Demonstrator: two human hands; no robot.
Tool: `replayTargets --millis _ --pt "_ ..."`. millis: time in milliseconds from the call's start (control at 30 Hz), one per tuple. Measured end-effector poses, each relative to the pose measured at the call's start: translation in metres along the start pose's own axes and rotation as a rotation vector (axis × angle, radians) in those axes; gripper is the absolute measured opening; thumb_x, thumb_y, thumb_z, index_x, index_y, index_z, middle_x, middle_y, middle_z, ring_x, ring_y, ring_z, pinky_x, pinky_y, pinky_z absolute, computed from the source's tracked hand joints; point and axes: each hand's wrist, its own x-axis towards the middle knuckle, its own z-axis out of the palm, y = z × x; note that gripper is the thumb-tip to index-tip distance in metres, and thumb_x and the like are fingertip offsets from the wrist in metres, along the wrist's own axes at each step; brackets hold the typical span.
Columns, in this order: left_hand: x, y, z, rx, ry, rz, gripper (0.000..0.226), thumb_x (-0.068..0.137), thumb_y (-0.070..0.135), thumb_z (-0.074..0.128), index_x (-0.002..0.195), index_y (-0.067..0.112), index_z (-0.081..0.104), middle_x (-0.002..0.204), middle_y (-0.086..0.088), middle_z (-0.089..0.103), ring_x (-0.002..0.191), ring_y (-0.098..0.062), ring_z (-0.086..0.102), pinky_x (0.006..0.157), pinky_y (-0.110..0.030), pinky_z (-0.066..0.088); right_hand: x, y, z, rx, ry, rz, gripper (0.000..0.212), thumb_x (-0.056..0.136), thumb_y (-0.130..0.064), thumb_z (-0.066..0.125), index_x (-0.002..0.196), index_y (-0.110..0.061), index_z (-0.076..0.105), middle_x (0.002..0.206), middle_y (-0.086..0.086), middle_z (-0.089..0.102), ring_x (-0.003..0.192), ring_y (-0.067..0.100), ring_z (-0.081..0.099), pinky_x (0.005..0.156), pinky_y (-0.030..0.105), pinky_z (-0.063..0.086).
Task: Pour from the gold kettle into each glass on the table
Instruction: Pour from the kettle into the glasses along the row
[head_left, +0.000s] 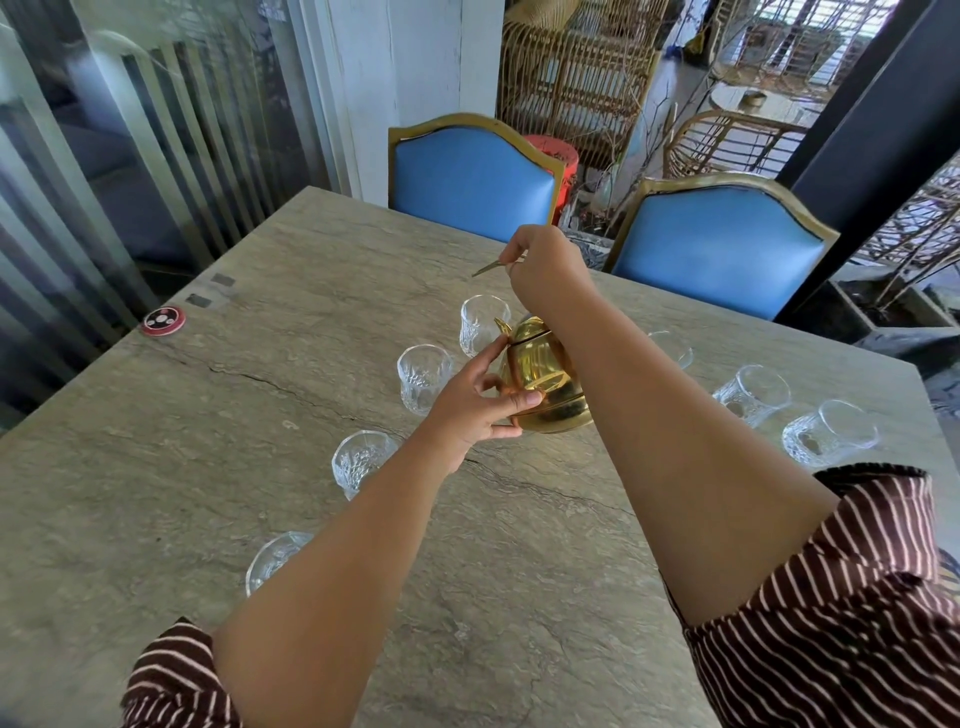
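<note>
The gold kettle (545, 384) stands near the middle of the stone table (260, 415), its spout next to the farthest glass (480, 319) of the left row. My right hand (545, 270) is closed above the kettle on its thin gold handle. My left hand (475, 402) grips the kettle's left side with thumb and fingers. Several clear cut glasses curve around it: on the left a second glass (423, 376), a third glass (361, 460) and a near glass (275, 558); on the right two glasses (753, 392) (828, 434), with one more half hidden behind my right forearm.
Two blue chairs with gold frames (470, 176) (722, 244) stand along the table's far edge. A small red and black disc (163, 319) lies near the left edge. A glass wall runs along the left, and rattan furniture stands behind the chairs.
</note>
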Motion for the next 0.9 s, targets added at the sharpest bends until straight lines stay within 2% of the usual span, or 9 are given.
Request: replayTargets --millis 167,300,633,900 --pt "0.0004 -0.0002 0.001 -0.011 -0.014 -0.005 0.09 0.078 0.009 0.082 0.15 0.042 0.039 0.149 -0.02 0.045 0.125 -0.033 0.062 0.089 -0.051 0.06 0.0021 0.0012 0.0008 -0.004 0.004 0.004 0.029 0.092 0.003 0.044 0.1 -0.013 0.067 0.087 0.005 0.059 0.058 0.014 0.049 0.049 0.023 0.039" --pt "0.0001 -0.0007 0.0027 -0.019 -0.02 -0.005 0.088 0.08 0.008 0.081 0.15 0.042 0.039 0.15 -0.019 0.045 0.128 -0.035 0.06 0.089 -0.05 0.06 0.0026 0.0017 0.0001 -0.006 0.002 0.002 0.029 0.091 0.003 0.044 0.099 -0.012 0.068 0.087 0.006 0.059 0.057 0.014 0.048 0.05 0.024 0.04" --pt "0.0 -0.0003 0.0025 -0.018 -0.021 -0.001 0.089 0.079 0.011 0.082 0.15 0.043 0.039 0.149 -0.019 0.046 0.126 -0.034 0.061 0.09 -0.052 0.06 0.003 0.0007 -0.0019 -0.008 -0.007 -0.001 0.029 0.093 0.003 0.043 0.101 -0.013 0.066 0.087 0.006 0.058 0.058 0.015 0.048 0.049 0.024 0.039" --pt "0.0001 -0.0011 0.0014 -0.008 -0.022 -0.002 0.092 0.078 0.011 0.083 0.152 0.042 0.037 0.149 -0.02 0.046 0.124 -0.033 0.063 0.089 -0.052 0.06 0.0031 -0.0013 -0.0013 -0.032 -0.012 -0.007 0.027 0.092 0.001 0.045 0.101 -0.014 0.066 0.092 0.006 0.061 0.069 0.019 0.054 0.048 0.023 0.038"
